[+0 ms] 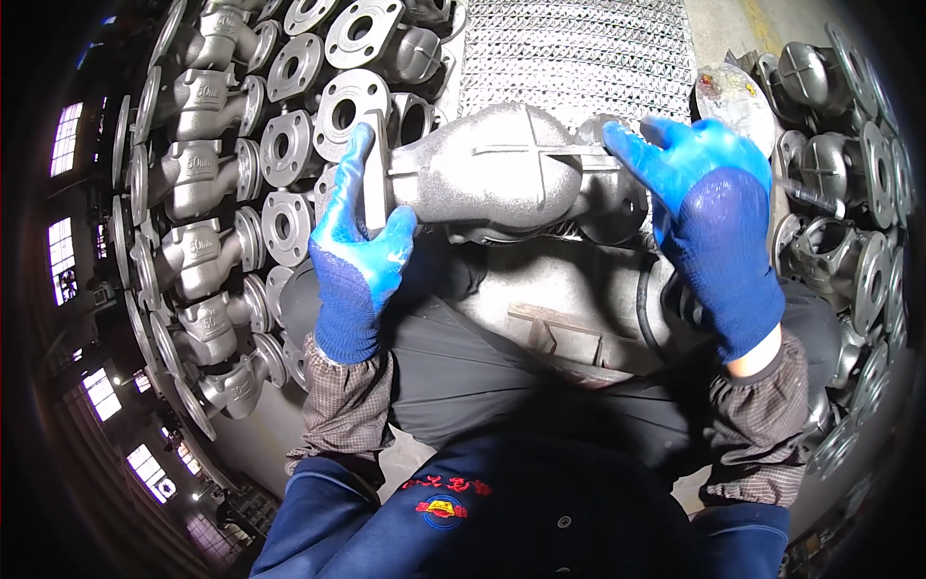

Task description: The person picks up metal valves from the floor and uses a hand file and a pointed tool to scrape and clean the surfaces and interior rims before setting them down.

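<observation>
Well, from my remote seat I start at nine o'clock, where bright windows (65,140) show along the dark rim. Next to them, from eight round to eleven o'clock, I have rows of grey flanged castings (198,174) stacked closely, their bolt-holed discs mostly turned toward the middle. At ten o'clock my left grip (359,253), in a blue coated glove, is closed on the flange at the near-left end of the valve casting (482,169), thumb low and a finger up along the rim. That casting lies sideways at twelve o'clock, its rounded, ribbed belly catching the light. At six o'clock sits a dark blue jacket (540,502) with red stitching. Between twelve and one o'clock a metal mesh surface (579,48) runs out beyond the casting; I can't tell whether the casting rests on it. At two o'clock my right grip (719,198) has fingers against the casting's right end, but I can't tell how far it closes. A pale round plate (735,106) lies just past it, and more grey valve bodies (828,164) crowd two to four o'clock.
</observation>
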{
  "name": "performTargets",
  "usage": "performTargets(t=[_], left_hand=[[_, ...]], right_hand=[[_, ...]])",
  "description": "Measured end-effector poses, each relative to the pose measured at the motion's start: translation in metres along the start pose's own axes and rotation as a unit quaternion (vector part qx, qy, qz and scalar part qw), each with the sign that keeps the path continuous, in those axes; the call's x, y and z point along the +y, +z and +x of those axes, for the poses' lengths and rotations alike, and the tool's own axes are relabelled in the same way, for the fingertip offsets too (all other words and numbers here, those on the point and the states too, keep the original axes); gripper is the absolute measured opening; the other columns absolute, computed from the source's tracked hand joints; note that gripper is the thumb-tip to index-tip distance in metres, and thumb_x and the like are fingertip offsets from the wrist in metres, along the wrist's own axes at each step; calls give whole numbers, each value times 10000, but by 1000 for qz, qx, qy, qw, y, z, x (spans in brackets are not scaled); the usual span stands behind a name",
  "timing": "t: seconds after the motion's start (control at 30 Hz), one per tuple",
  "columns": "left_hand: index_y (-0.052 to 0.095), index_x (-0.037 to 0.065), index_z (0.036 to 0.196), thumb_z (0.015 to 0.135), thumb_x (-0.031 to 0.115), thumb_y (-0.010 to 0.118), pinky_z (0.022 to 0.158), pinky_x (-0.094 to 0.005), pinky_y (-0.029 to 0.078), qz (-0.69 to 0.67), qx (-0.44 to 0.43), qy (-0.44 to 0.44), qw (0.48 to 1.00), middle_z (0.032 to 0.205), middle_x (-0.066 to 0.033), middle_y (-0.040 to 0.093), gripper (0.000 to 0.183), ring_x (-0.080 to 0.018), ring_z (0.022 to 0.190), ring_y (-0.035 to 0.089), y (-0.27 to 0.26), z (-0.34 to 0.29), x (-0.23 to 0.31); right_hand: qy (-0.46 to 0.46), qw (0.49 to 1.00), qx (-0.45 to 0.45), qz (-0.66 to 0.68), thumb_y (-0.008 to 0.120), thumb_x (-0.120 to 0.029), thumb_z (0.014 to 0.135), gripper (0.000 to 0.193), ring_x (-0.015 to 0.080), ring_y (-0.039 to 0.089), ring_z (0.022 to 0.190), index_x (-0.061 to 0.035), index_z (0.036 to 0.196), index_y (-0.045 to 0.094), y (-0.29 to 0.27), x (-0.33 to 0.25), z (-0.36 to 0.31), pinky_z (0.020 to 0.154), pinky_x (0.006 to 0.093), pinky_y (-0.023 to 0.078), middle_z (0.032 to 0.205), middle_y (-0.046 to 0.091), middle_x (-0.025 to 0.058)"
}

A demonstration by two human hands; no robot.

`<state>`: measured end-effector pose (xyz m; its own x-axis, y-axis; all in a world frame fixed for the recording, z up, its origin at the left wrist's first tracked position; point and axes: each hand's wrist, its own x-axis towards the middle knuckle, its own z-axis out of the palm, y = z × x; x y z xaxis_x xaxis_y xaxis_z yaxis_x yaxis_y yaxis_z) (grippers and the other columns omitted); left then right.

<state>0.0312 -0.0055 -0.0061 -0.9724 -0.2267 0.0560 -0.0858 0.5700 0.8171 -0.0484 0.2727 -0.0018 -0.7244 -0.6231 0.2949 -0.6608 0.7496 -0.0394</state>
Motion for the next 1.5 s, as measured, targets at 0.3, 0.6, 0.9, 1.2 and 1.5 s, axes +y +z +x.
performTargets(t=[0.3,0.6,0.9,1.2,1.5], left_hand=[[386,-77,1378,723,-97,575,1069,-343,345,-13,3,41,999,1389,-190,457,681,-234,1283,442,2,2,-1],[396,-71,1375,733,-72,575,983,-319,423,7,2,-50,999,1362,-177,488,667,-209,1183,517,-3,0,6],[404,-87,1362,815,-1,645,832,-255,491,-109,2,-16,994,1218,-154,544,603,-145,963,576,0,9,6],[470,-25,1334,897,155,612,1058,-347,356,-38,-75,175,981,1353,-182,495,493,-257,1259,472,15,29,36],[558,-21,1249,919,198,596,826,-244,457,-88,5,82,993,1011,-52,627,398,-96,911,562,-1,9,12]], right_hand=[[-45,996,-72,-38,676,-114,729,298,218,643,712,-239,999,683,6,22,12,572,348,509,795,639,42],[208,920,83,322,525,56,832,420,174,634,835,-79,1220,615,-3,19,-16,699,257,490,1028,672,94],[567,388,157,709,536,-96,932,335,104,539,598,28,1242,525,111,-7,-80,481,217,420,863,641,76],[198,955,49,213,589,-20,670,399,320,649,842,3,1067,628,163,13,-106,727,345,524,949,653,196],[203,956,-13,212,551,5,687,320,418,602,846,-6,993,644,140,7,-91,725,406,501,901,627,224]])
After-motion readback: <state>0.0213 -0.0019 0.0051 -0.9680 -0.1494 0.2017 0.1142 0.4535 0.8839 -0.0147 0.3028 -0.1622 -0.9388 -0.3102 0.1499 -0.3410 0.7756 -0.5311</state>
